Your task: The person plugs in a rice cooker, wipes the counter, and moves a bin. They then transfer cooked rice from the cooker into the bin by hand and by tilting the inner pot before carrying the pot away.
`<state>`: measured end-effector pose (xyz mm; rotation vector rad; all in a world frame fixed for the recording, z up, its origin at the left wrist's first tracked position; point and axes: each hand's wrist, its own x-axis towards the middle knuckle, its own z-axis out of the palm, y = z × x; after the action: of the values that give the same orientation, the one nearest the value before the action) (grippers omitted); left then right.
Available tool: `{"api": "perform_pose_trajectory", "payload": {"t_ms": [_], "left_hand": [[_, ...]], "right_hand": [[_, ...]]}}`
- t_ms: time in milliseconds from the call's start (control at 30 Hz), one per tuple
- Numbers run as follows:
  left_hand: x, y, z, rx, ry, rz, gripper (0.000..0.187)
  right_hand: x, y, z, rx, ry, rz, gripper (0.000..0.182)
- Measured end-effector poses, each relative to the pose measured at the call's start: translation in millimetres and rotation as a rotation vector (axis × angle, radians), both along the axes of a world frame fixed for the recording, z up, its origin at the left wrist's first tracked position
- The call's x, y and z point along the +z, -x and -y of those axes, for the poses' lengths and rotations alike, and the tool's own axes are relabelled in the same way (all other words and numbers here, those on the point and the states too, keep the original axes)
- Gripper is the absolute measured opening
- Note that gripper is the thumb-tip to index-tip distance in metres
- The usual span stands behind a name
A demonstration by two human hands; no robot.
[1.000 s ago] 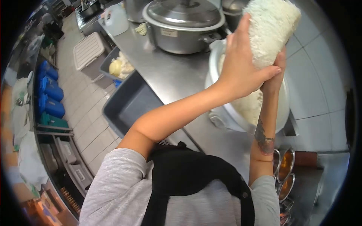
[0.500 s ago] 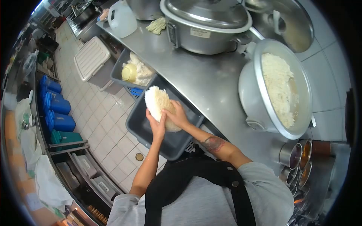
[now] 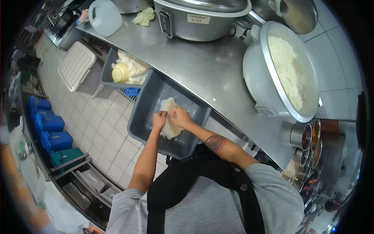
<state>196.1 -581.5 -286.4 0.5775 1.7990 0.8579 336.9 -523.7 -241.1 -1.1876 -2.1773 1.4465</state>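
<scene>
A flat slab of cooked rice point(image 3: 170, 130) lies low in the grey plastic tub point(image 3: 141, 113). At its left edge, my left hand point(image 3: 159, 120) is closed with the fingertips pinching the rice. My right hand point(image 3: 180, 117) is curled closed over the slab's right side, its fingertips hidden against the rice. Only a small gap separates the two hands. Loose grains stick to the tub around the slab. On the steel counter to the right, a tilted rice cooker pot point(image 3: 253, 74) holds more white rice point(image 3: 284, 66).
Behind the tub, a second grey bin point(image 3: 106, 74) holds rice and a yellow bowl point(image 3: 120, 73). A lidded rice cooker point(image 3: 202, 29), a crumpled cloth point(image 3: 144, 16) and a plastic jug point(image 3: 105, 17) stand on the steel counter point(image 3: 194, 58). Metal pots point(image 3: 300, 136) sit at the right.
Both hands have lowered the rice clump from above the tub down into it. The rice now lies flatter, and the hands have shifted onto its top and edge. The camera view has tilted.
</scene>
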Motion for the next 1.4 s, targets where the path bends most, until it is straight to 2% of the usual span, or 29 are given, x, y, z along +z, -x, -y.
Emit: {"api": "perform_pose_trajectory", "payload": {"t_ms": [33, 67, 200, 267, 300, 333, 400, 433, 467, 500, 533, 600, 633, 667, 700, 733, 767, 800, 867, 967, 1067, 1100, 1133, 1167, 1233, 1267, 1333, 1367, 1400], "left_hand": [[1.7, 1.9, -0.8, -0.162, 0.071, -0.213, 0.029], [3.7, 1.1, 0.1, -0.163, 0.069, -0.220, 0.029], [8.6, -13.1, 21.0, -0.317, 0.141, -0.378, 0.037], [-5.0, -33.5, 41.8, -0.356, -0.166, -0.926, 0.041], [23.0, -40.8, 44.8, -0.427, -0.024, -0.840, 0.055], [19.4, -41.5, 46.3, -0.418, -0.026, -0.849, 0.055], [8.1, -39.5, 51.3, -0.577, 0.202, -0.444, 0.065], [4.2, -39.8, 52.5, -0.571, 0.206, -0.455, 0.065], [1.4, -40.2, 52.9, -0.464, 0.283, -0.219, 0.065], [1.7, -41.0, 52.9, -0.354, 0.353, 0.017, 0.066], [13.6, -49.3, 55.0, -0.352, 0.353, 0.007, 0.066], [48.0, -80.9, 60.5, -0.205, -0.017, -0.632, 0.057], [91.8, -98.6, 47.8, -0.303, 0.313, -0.864, 0.054], [92.0, -98.1, 45.1, -0.298, 0.309, -0.875, 0.054], [89.1, -94.4, 40.8, -0.240, 0.168, -0.994, 0.054], [88.0, -88.3, 34.4, -0.182, 0.022, -1.111, 0.053], [86.2, -78.9, 22.8, -0.101, -0.241, -1.108, 0.040], [96.5, -75.5, 5.2, -0.100, -0.249, -1.117, 0.040], [124.7, -76.4, -35.1, -0.208, -0.457, -0.886, 0.028], [129.8, -98.1, -101.4, -0.468, -0.796, -0.868, 0.025], [118.1, -117.4, -143.7, -0.749, -0.931, -0.812, 0.024], [113.9, -121.7, -151.4, -0.889, -0.985, -0.787, 0.021], [115.0, -121.8, -153.4, -0.896, -0.991, -0.783, 0.021], [117.8, -117.0, -153.2, -1.028, -0.846, -0.864, 0.017], [116.2, -99.8, -150.9, -1.253, -0.573, -1.023, 0.014], [111.5, -87.0, -141.5, -1.284, -0.463, -1.084, 0.011], [108.4, -55.8, -109.1, -1.311, -0.266, -1.135, 0.009], [109.1, -37.9, -92.6, -1.422, -0.027, -1.067, 0.010], [124.9, -34.7, -86.9, -1.818, 0.562, -0.952, 0.013]], "right_hand": [[5.0, -0.5, -2.3, -0.066, -0.093, 0.111, 0.009], [10.3, -0.1, -5.3, -0.132, -0.186, 0.219, 0.007], [-17.3, -13.0, -5.0, 0.005, -0.072, 0.186, 0.015], [-16.3, -23.8, 12.9, 0.151, -0.420, 0.397, 0.033], [-22.5, -25.2, 10.4, 0.153, -0.426, 0.391, 0.033], [-30.9, -23.9, 7.0, 0.125, -0.345, 0.295, 0.041], [-26.5, -23.8, 1.0, 0.102, -0.262, 0.186, 0.050], [-2.3, -25.0, -7.3, 0.132, -0.014, 0.262, 0.052], [12.8, -26.6, -12.4, 0.162, 0.233, 0.336, 0.053], [12.9, -28.3, -12.6, 0.164, 0.230, 0.325, 0.053], [11.3, -31.2, -10.7, 0.185, 0.128, 0.191, 0.053], [23.5, -39.4, 0.7, 0.203, 0.024, 0.050, 0.054], [54.0, -46.2, 10.4, 0.241, -0.228, 0.279, 0.053], [72.4, -50.1, 13.7, 0.271, -0.483, 0.508, 0.053], [71.7, -54.1, 7.8, 0.265, -0.495, 0.498, 0.053], [69.6, -61.4, -1.3, 0.298, -0.404, 0.280, 0.052], [67.0, -69.3, -8.7, 0.332, -0.308, 0.064, 0.051], [73.4, -77.4, -15.1, 0.328, -0.318, 0.058, 0.051], [90.8, -96.8, -22.9, -0.079, -0.385, -0.126, 0.041], [85.5, -114.6, -41.1, -0.486, -0.667, -0.087, 0.023], [50.5, -110.3, -39.9, -0.291, -0.575, 0.041, 0.030], [42.9, -98.2, -29.7, -0.190, -0.412, 0.079, 0.031], [51.1, -92.2, -16.9, -0.074, -0.361, -0.073, 0.027], [29.7, -77.0, -4.4, 0.000, -0.253, -0.028, 0.026], [31.0, -63.2, 12.5, 0.080, -0.329, -0.304, 0.025], [34.4, -65.3, 13.2, 0.075, -0.328, -0.306, 0.025], [62.9, -72.3, 10.8, 0.291, -0.185, -0.087, 0.027], [63.6, -72.7, 4.7, 0.274, -0.195, -0.090, 0.027], [61.7, -72.8, 0.4, 0.327, -0.131, -0.035, 0.028]]}}
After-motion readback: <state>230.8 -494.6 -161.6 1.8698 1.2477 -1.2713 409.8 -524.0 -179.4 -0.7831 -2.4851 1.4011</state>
